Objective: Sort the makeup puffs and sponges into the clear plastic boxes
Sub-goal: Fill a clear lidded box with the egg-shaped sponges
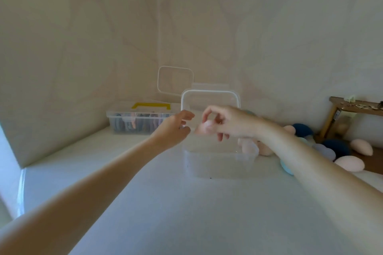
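Walls: pale cream wallpaper [207,16] with faint curving lines, meeting in a corner straight ahead.
Left side: slanted cream panel [51,89] running down to the surface edge.
Surface: white, smooth, matte [165,213], filling the lower half of the view, reaching back to the corner.
Far left edge: narrow bright strip [20,190], bluish-white, beside the surface.
Furniture: small wooden shelf or stool [352,107] at the right, against the wall, brown top, yellowish leg, small blurred bits on top.
Light: soft, diffuse, daylight-like, slightly cool on the surface, warm on the walls.
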Tool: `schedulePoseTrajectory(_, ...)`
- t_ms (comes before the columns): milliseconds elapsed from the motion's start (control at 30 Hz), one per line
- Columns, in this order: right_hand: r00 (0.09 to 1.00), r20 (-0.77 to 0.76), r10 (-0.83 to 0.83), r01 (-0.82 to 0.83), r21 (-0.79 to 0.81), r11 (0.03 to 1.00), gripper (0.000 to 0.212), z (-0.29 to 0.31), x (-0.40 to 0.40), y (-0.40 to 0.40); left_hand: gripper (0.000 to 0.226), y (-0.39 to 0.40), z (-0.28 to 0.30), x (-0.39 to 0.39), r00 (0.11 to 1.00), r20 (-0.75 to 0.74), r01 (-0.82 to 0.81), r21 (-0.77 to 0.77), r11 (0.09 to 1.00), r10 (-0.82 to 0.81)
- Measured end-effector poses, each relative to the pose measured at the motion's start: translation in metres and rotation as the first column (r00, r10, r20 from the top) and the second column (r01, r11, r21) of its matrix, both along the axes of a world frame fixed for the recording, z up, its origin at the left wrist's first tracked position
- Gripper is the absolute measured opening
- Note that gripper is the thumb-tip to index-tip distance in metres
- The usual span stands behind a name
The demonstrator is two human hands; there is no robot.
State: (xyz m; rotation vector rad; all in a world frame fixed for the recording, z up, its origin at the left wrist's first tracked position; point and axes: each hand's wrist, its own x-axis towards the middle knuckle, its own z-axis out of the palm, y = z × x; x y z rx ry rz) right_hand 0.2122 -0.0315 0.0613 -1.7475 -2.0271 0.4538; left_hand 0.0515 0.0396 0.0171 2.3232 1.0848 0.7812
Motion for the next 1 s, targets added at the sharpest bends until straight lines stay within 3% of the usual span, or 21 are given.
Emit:
schedulePoseTrajectory(100,0.998,0.042,-0.048,0.055,-0.193,0.98,0.021,-0.016,-0.011,0.009,0.039,0.001,0.003,-0.01,0.996,-0.065,0.06,-0.005,0.998,-0.06)
schedulePoseTrajectory(233,0.987,0.096,-0.127,0.143,-0.173,0.975,0.028,-0.027,-0.018,0.015,0.034,0.003,0.009,-0.014,0.97,-0.211,0.13,0.018,0.991,-0.123)
schedulePoseTrajectory(400,0.988,-0.04,-0.149,0.141,-0.171,0.975,0.029,-0.029,-0.024,0.018,0.04,0.004,0.013,-0.006,0.922,-0.37,0.155,0.095,0.983,-0.11)
schedulePoseTrajectory(500,0.94,-0.233,-0.249,0.198,-0.221,0.955,0.024,-0.027,-0.019,0.015,0.045,0.002,0.011,-0.004,0.918,-0.386,0.139,0.108,0.984,-0.087)
schedulePoseTrajectory(600,0.748,-0.568,-0.343,0.188,-0.315,0.93,0.027,-0.026,-0.015,0.013,0.049,0.002,0.009,-0.001,0.921,-0.383,0.13,0.129,0.983,-0.071)
schedulePoseTrajectory(667,0.663,-0.665,-0.344,0.136,-0.345,0.929,0.029,-0.028,-0.016,0.013,0.049,0.001,0.009,0.0,0.922,-0.38,0.133,0.134,0.982,-0.073)
schedulePoseTrajectory(700,0.673,-0.66,-0.333,0.114,-0.352,0.929,0.029,-0.031,-0.018,0.014,0.049,0.001,0.008,0.0,0.925,-0.373,0.133,0.13,0.983,-0.076)
schedulePoseTrajectory(767,0.783,-0.539,-0.311,0.125,-0.354,0.927,0.027,-0.039,-0.02,0.017,0.049,0.0,0.008,-0.001,0.934,-0.349,0.121,0.108,0.987,-0.076)
schedulePoseTrajectory(867,0.965,-0.086,-0.246,0.215,-0.276,0.937,0.023,-0.045,-0.022,0.018,0.041,0.0,0.008,-0.002,0.931,-0.354,0.127,0.104,0.986,-0.083)
schedulePoseTrajectory(933,0.976,0.09,-0.199,0.216,-0.255,0.943,0.029,-0.046,-0.023,0.019,0.035,0.001,0.01,0.0,0.908,-0.414,0.133,0.129,0.983,-0.068)
schedulePoseTrajectory(1000,0.969,0.149,-0.198,0.232,-0.263,0.937,0.032,-0.047,-0.026,0.021,0.034,0.002,0.012,0.005,0.866,-0.499,0.136,0.179,0.974,-0.03)
